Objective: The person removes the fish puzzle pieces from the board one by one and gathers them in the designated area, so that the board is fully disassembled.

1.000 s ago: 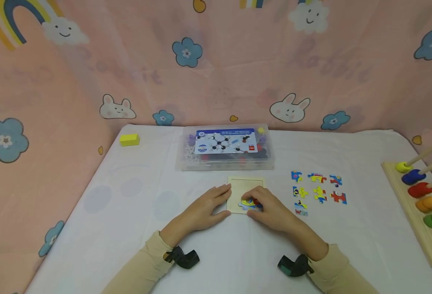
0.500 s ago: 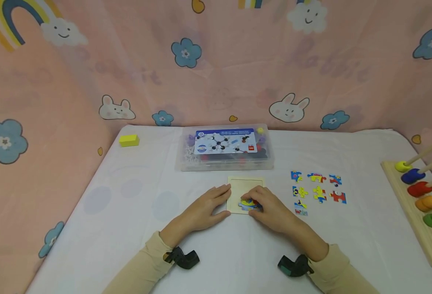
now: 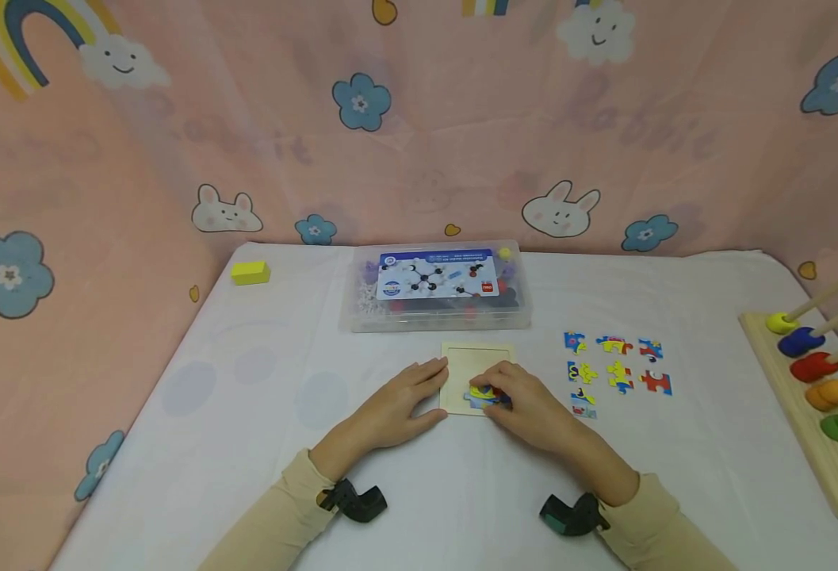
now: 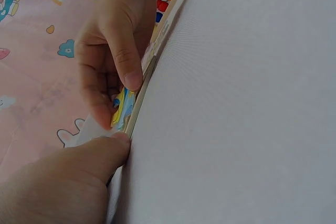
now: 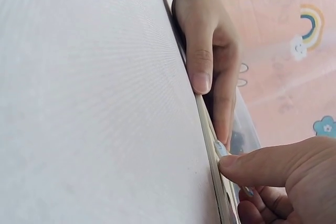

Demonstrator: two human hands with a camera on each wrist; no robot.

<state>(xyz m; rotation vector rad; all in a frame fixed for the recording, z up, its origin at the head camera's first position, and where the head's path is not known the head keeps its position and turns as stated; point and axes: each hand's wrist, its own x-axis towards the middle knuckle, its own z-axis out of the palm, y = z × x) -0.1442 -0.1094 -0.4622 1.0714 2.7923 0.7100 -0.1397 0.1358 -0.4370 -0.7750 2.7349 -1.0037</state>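
Note:
A pale wooden puzzle tray (image 3: 461,361) lies on the white table in front of the person. The left hand (image 3: 399,404) rests at its left edge, with thumb and fingers extended. Over the lower part of the tray, the right hand (image 3: 526,404) pinches a jigsaw piece (image 3: 486,393) in yellow and blue between thumb and curled fingers. In the right wrist view the light-blue edge of the piece (image 5: 221,148) is tilted up from the tray. The fingers hide much of it, so whether other pieces lie beneath cannot be told.
Several loose jigsaw pieces (image 3: 620,377) lie spread to the right of the tray. Behind it stands a clear plastic box (image 3: 440,313) with a molecule label. A yellow block (image 3: 250,273) sits far left, and a wooden bead rack (image 3: 782,412) at the right edge.
The right hand and the piece it pinches have shifted very slightly, and the red part seen under the fingers a second ago is now mostly covered. The left hand stays put.

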